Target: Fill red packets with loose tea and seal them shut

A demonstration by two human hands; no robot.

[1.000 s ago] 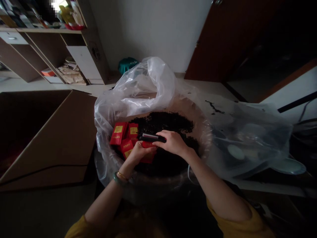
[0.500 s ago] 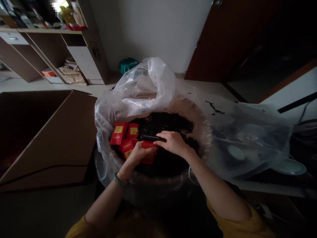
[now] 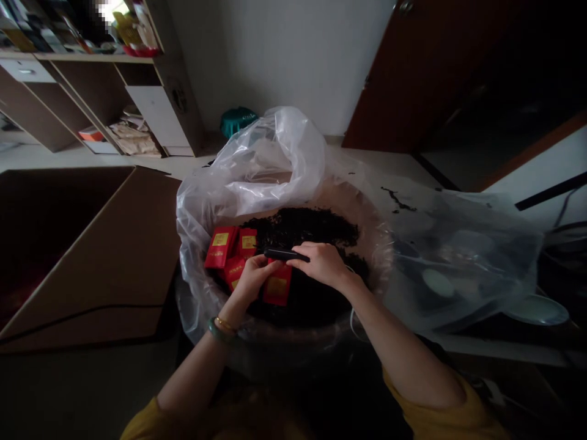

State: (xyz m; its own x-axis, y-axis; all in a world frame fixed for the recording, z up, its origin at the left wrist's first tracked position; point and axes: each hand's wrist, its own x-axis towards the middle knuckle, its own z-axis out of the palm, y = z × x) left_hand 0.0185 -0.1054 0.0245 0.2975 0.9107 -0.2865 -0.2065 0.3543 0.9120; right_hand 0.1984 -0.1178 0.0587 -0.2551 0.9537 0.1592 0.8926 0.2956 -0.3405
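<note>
My right hand [image 3: 321, 264] is closed around a black handheld bag sealer [image 3: 279, 253], a slim bar lying across the top of a red packet [image 3: 277, 287]. With fingers pinched, my left hand [image 3: 255, 276] grips that packet by its upper left edge. The packet hangs with its yellow label towards me; its top edge is hidden by the sealer and fingers. Other red packets [image 3: 219, 247] with yellow labels lie left of my hands, on dark loose leaves [image 3: 302, 225] that look like tea. A round container [image 3: 367, 211] lined with clear plastic holds all this.
Bunched clear plastic [image 3: 293, 143] rises at the container's far rim. An open cardboard box [image 3: 105, 269] stands at the left. On the right lies a clear plastic bag [image 3: 463, 256] near a pale dish [image 3: 535, 308]. A thin white cord [image 3: 352, 321] loops by my right wrist.
My left hand has shifted slightly left and up along the packet. More of the packet's front and its yellow label now shows. The right hand and sealer have moved slightly right.
</note>
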